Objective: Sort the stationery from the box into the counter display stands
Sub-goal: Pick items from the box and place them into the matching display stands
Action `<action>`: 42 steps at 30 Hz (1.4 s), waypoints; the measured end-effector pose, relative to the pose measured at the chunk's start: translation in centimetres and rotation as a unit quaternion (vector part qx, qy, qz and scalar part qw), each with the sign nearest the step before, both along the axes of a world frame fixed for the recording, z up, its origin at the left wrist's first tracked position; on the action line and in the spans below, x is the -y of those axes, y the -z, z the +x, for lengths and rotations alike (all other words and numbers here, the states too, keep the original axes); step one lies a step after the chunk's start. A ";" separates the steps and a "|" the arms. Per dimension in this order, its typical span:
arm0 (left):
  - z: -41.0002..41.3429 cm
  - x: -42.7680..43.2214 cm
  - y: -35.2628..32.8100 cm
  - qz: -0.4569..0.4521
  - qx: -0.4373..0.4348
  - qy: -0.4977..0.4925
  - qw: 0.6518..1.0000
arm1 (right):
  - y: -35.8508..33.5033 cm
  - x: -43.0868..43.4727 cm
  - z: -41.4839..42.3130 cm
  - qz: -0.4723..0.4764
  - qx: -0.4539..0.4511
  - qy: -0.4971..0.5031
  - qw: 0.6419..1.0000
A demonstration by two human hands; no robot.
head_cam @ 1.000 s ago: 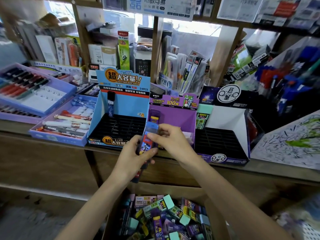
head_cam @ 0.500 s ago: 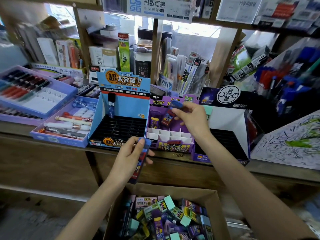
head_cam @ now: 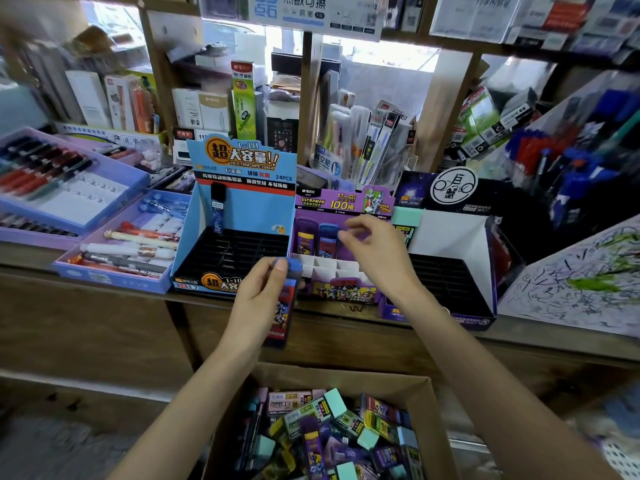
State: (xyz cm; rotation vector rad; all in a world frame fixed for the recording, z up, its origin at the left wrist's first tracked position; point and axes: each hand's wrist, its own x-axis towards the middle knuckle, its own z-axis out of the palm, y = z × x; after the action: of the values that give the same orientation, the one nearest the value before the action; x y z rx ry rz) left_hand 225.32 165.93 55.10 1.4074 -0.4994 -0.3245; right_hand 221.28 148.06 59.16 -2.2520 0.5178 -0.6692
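One case (head_cam: 287, 308) is gripped in the left hand (head_cam: 256, 303). Whether the right hand (head_cam: 375, 251) pinches the slotted case (head_cam: 327, 239) cannot be told; snagged, it could be toppled.

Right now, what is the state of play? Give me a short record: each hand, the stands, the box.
left hand: grips held case, blue cap up
right hand: fingertips at slotted case's blue cap; pinching or letting go, unclear
purple stand: slotted case beside purple case, back row
blue stand: one dark case, back left
box: many mixed cases inside
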 end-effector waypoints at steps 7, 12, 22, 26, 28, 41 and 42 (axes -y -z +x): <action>-0.2 2.7 -2.3 -0.083 -0.019 0.017 0.996 | 0.0 -4.0 -2.8 0.191 0.004 -0.157 0.969; 1.3 2.8 -1.8 0.058 0.144 -0.054 0.986 | -1.5 -2.0 -1.6 0.168 0.073 -0.088 0.979; 3.4 1.7 3.2 0.380 0.355 -0.152 0.841 | -1.7 2.0 1.8 0.088 0.086 -0.029 0.992; 3.4 1.7 3.7 0.376 0.376 -0.169 0.830 | 0.0 2.1 2.4 0.011 0.025 -0.036 0.999; 3.5 1.7 3.8 0.376 0.382 -0.168 0.827 | 1.0 1.9 2.6 -0.037 -0.001 -0.031 0.999; -0.3 -2.1 3.0 0.262 0.396 -0.047 0.879 | 0.6 0.3 -3.9 -0.182 -0.067 -0.100 0.976; -1.2 -2.8 4.0 0.265 0.385 -0.020 0.884 | 1.1 0.0 -5.5 -0.164 -0.068 -0.120 0.977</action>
State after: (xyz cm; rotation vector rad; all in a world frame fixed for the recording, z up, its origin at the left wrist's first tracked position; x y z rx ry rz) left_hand 224.13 168.74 51.12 2.0784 -1.0854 0.1767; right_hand 215.76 148.03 58.06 -2.6316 0.2022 -0.5064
